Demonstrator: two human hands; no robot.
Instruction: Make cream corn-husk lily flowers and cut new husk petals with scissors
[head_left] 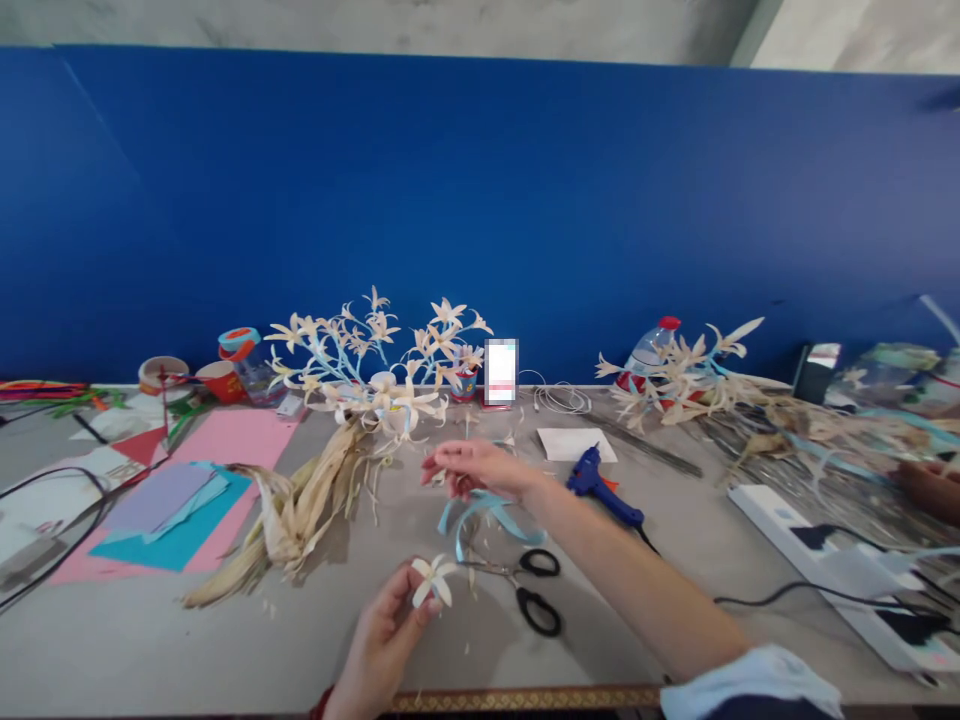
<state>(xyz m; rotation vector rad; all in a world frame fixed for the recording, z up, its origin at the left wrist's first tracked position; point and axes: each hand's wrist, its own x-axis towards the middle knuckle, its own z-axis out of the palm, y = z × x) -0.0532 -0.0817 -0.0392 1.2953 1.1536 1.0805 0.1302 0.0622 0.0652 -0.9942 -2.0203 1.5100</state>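
Near the front of the table, my left hand is closed, pinching a cream-white craft flower with pointed petals. My right hand reaches over the middle of the table, palm partly turned down, its fingers loosely stretched and apart. A small pale bit shows by those fingertips; whether it touches them is unclear. Light-blue paper strips curl just below that hand. Black-handled scissors lie to the right of the flower, blades pointing left. Dried corn husks are bundled to the left of both hands.
Finished flower branches stand at the back, beside a phone. A blue glue gun lies right of my forearm, near a white card. Farther right are a power strip and another person's hand. Coloured paper covers the left.
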